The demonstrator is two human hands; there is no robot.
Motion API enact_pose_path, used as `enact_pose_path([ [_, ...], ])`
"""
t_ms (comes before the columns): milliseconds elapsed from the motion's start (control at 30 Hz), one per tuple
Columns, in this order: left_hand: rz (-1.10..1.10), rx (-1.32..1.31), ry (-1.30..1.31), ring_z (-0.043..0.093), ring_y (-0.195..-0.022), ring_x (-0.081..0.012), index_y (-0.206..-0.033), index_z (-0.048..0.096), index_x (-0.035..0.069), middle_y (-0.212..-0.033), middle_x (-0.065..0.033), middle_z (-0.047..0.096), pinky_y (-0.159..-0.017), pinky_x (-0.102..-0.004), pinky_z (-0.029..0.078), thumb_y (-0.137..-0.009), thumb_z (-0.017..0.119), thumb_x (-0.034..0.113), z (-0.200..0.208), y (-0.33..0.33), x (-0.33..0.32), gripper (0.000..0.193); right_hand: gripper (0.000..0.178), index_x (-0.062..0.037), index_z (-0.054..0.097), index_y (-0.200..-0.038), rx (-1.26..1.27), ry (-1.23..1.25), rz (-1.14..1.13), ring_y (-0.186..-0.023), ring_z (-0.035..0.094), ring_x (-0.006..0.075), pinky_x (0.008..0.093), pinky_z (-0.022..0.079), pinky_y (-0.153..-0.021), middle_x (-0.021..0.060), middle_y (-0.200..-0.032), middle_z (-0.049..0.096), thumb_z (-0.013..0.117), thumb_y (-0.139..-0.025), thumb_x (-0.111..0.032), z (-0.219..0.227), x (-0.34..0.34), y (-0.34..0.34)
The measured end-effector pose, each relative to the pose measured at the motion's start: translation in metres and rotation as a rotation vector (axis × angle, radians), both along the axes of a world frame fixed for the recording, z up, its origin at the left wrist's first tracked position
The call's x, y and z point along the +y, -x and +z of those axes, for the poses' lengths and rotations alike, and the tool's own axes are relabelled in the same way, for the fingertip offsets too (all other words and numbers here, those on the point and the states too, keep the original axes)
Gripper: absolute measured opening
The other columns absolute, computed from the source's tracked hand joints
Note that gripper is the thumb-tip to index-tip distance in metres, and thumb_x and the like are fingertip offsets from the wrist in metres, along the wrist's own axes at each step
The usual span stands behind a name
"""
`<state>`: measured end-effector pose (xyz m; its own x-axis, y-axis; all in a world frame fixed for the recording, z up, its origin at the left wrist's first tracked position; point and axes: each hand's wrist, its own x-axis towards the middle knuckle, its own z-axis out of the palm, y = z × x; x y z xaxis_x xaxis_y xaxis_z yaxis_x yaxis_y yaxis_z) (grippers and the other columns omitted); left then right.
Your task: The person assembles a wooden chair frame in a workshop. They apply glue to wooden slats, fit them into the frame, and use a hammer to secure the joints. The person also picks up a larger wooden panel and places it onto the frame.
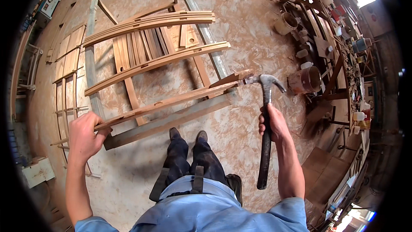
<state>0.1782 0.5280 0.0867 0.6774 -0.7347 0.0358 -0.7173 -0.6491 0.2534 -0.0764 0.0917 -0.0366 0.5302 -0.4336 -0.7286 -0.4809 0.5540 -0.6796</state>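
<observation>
My left hand (89,136) is closed round the left end of a long wooden rail (171,101), which has small slots cut along it. At the rail's far right end, a short darker piece of wood (231,78) meets it. My right hand (274,122) grips the black handle of a claw hammer (265,150). The hammer's metal head is at the rail's right end; whether it touches the wood I cannot tell. Beyond the rail, another slotted rail (159,65) and a stack of similar rails (150,22) lie across a frame (92,60).
Loose boards (139,45) lie inside the frame. Panelled wooden frames (66,86) stand at left. On the right are a dirty bucket (305,80), a second bucket (285,23) and a cluttered wooden rack (339,68). My feet (188,135) are close to the frame's near bar (171,120).
</observation>
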Motion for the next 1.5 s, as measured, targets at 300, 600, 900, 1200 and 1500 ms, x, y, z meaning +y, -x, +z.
enact_pose_path([
  [300,0.032,0.0,0.043,0.052,-0.06,-0.0328,-0.07,0.05,0.004,-0.066,-0.0116,0.052,-0.054,-0.0387,0.039,-0.058,0.072,0.004,-0.002,0.009,-0.005,0.025,0.038,-0.0076,0.048,-0.094,0.121,0.014,0.011,-0.044,0.05,0.0138,0.0302,0.045,-0.037,0.0028,-0.064,0.052,0.043,-0.098,-0.045,-0.069,-0.068,-0.017],
  [600,-0.02,-0.032,0.032,0.053,-0.06,-0.032,-0.072,0.049,0.005,-0.067,-0.0101,0.054,-0.052,-0.0382,0.039,-0.06,0.066,0.003,0.0,0.006,-0.011,0.021,0.042,-0.0066,0.048,-0.092,0.239,0.001,0.179,-0.038,0.047,0.0139,0.0295,0.044,-0.035,0.0027,-0.059,0.051,0.04,-0.099,-0.048,-0.073,-0.095,-0.023],
  [900,-0.008,-0.025,-0.007,0.054,-0.059,-0.03,-0.074,0.05,0.006,-0.07,-0.0084,0.057,-0.052,-0.0376,0.039,-0.06,0.065,0.004,-0.001,0.006,-0.007,0.021,0.041,-0.0084,0.047,-0.088,0.268,-0.002,0.223,-0.037,0.045,0.0146,0.0306,0.042,-0.035,0.0036,-0.058,0.048,0.04,-0.099,-0.047,-0.079,-0.101,-0.025],
  [1200,-0.01,-0.009,-0.053,0.056,-0.058,-0.0268,-0.076,0.054,0.007,-0.072,-0.0068,0.059,-0.051,-0.0361,0.042,-0.052,0.062,0.001,0.0,-0.002,-0.004,0.026,0.043,-0.0085,0.047,-0.081,0.286,0.166,0.307,-0.037,0.043,0.0146,0.0273,0.037,-0.035,0.0038,-0.055,0.046,0.041,-0.099,-0.047,-0.078,-0.094,-0.026],
  [1500,0.005,0.028,-0.066,0.057,-0.058,-0.027,-0.075,0.054,0.006,-0.072,-0.0076,0.06,-0.05,-0.0356,0.041,-0.048,0.058,0.0,0.003,0.001,0.002,0.028,0.045,-0.0101,0.05,-0.077,0.222,0.278,0.328,-0.054,0.038,0.0081,0.0255,0.029,-0.049,-0.0011,-0.059,0.044,0.039,-0.099,-0.048,-0.088,-0.089,-0.018],
])
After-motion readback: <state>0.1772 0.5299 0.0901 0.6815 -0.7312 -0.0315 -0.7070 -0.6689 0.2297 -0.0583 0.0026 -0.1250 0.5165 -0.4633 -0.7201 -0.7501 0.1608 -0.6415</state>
